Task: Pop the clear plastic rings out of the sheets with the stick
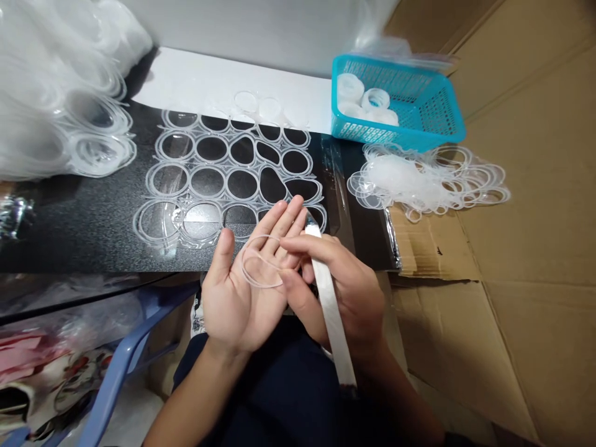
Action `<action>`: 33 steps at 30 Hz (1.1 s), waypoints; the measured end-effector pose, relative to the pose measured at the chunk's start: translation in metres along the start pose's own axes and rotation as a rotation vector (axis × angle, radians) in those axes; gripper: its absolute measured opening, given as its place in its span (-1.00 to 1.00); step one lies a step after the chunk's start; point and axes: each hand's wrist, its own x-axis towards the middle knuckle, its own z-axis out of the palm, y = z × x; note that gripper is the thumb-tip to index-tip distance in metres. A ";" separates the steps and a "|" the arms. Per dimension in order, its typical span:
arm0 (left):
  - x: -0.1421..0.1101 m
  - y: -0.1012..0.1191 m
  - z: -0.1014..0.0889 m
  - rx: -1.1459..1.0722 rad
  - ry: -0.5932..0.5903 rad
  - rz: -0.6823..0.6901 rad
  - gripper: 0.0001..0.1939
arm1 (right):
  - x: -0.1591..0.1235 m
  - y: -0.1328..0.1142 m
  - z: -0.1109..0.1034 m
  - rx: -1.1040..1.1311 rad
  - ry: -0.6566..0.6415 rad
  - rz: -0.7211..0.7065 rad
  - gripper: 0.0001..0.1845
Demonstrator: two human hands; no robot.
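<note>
My left hand (249,292) is palm up with its fingers stretched out, near the table's front edge. Over its palm lies a thin clear ring (245,268), slightly twisted. My right hand (344,279) pinches the ring's right side between thumb and forefinger. That same hand also holds a long, flat, white tool (328,304) with a dark tip; its exact kind is not clear. Just beyond my hands, a sheet of clear rings (242,184) in rows lies on the black tabletop (112,239). Some of its front rings are hidden behind my left fingers.
A blue basket (419,138) at the back right holds several white ring rolls (375,99). Before it lies a pile of loose clear rings (410,180). Stacked ring sheets (60,118) rise at the left. Cardboard (526,248) walls the right side; a blue chair (116,372) stands lower left.
</note>
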 end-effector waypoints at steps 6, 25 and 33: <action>0.001 0.000 0.003 0.007 0.019 -0.006 -0.27 | -0.006 -0.005 -0.004 0.083 -0.089 0.027 -0.74; 0.002 -0.007 0.001 -0.069 0.091 0.025 -0.36 | -0.019 -0.001 0.013 0.044 -0.140 0.122 -0.64; 0.003 -0.005 0.011 -0.093 0.133 0.081 -0.35 | -0.026 -0.003 0.007 0.017 0.078 0.126 -0.72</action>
